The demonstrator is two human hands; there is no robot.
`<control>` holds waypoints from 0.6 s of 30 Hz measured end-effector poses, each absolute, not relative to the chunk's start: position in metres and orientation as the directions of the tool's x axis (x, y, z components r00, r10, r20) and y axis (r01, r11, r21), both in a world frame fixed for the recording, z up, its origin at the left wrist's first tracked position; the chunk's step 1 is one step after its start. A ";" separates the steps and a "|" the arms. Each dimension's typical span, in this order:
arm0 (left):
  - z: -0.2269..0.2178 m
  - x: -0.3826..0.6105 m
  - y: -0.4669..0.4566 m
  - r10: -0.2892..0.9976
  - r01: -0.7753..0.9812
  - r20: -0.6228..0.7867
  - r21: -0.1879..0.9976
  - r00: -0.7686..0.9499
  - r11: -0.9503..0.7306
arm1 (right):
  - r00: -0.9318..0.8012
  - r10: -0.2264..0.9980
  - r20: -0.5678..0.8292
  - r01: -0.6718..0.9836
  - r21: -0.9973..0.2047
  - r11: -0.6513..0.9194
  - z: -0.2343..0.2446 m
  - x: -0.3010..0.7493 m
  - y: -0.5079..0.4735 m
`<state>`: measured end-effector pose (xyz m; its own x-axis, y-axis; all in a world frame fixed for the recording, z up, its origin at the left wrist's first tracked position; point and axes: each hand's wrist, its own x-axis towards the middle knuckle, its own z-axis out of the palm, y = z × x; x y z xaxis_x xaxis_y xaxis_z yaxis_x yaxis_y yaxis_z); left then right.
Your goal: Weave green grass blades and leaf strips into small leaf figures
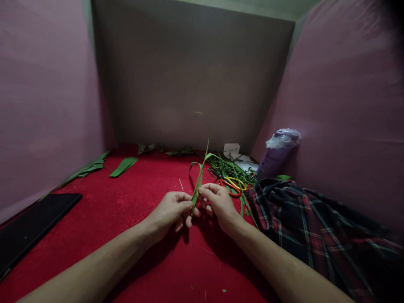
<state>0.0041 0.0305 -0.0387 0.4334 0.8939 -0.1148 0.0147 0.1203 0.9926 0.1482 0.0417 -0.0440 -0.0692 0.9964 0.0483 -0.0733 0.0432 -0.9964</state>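
Observation:
Both of my hands meet over the red cloth [132, 219] and pinch one long green leaf strip [199, 176] that rises upward between them. My left hand [172, 210] has its fingers closed on the strip's lower part. My right hand [217, 201] is closed on the same strip from the other side. Just behind my right hand lie scissors with red and yellow handles [232, 185] on a heap of green leaf strips [232, 168].
A plaid cloth [303, 219] lies at the right. A purple wrapped cylinder [277, 153] leans on the pink wall. Cut leaves [123, 166] lie at the back left, a black flat board [31, 223] at the left edge, white paper [232, 149] at the back.

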 end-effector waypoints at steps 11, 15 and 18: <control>-0.038 0.009 0.029 0.950 0.066 -0.088 0.995 0.298 0.072 | -0.120 0.988 0.092 0.129 -0.986 0.108 -0.048 0.142 0.039; -0.041 0.010 0.032 0.950 0.023 -0.082 0.997 0.302 0.079 | -0.166 0.980 0.113 0.114 -0.984 0.133 -0.052 0.141 0.040; -0.042 0.009 0.034 0.948 -0.013 -0.067 0.997 0.313 0.075 | -0.180 0.975 0.127 0.084 -0.986 0.144 -0.054 0.142 0.041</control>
<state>0.0093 0.0342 -0.0423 0.3125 0.9476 -0.0669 -0.0126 0.0746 0.9971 0.1417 0.0407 -0.0540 -0.1799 0.9755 0.1270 0.0842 0.1439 -0.9860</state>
